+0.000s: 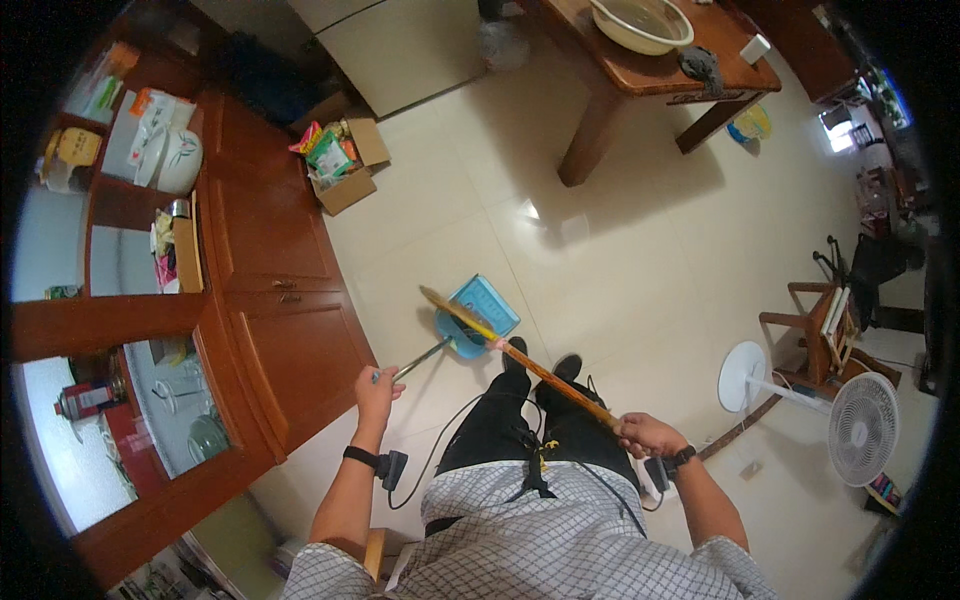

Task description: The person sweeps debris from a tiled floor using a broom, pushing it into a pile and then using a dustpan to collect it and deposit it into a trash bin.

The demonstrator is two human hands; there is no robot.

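My left hand (379, 386) grips the upper end of the thin metal handle of a blue plastic dustpan (486, 304), whose pan is low in front of my feet. With my right hand (649, 435) I hold the end of a broom's wooden handle (559, 382). The broom (457, 309) slants across to the dustpan, its head over the pan and its tip reaching past the pan's left edge. Some dark matter shows in the pan, partly hidden by the broom; I cannot tell what it is.
A wooden cabinet (281, 352) runs along the left, with an open cardboard box (349, 191) of packets beyond. A wooden table (592, 67) bearing a basin (645, 26) stands ahead. At the right are a white fan (862, 427) and a wooden chair (817, 337).
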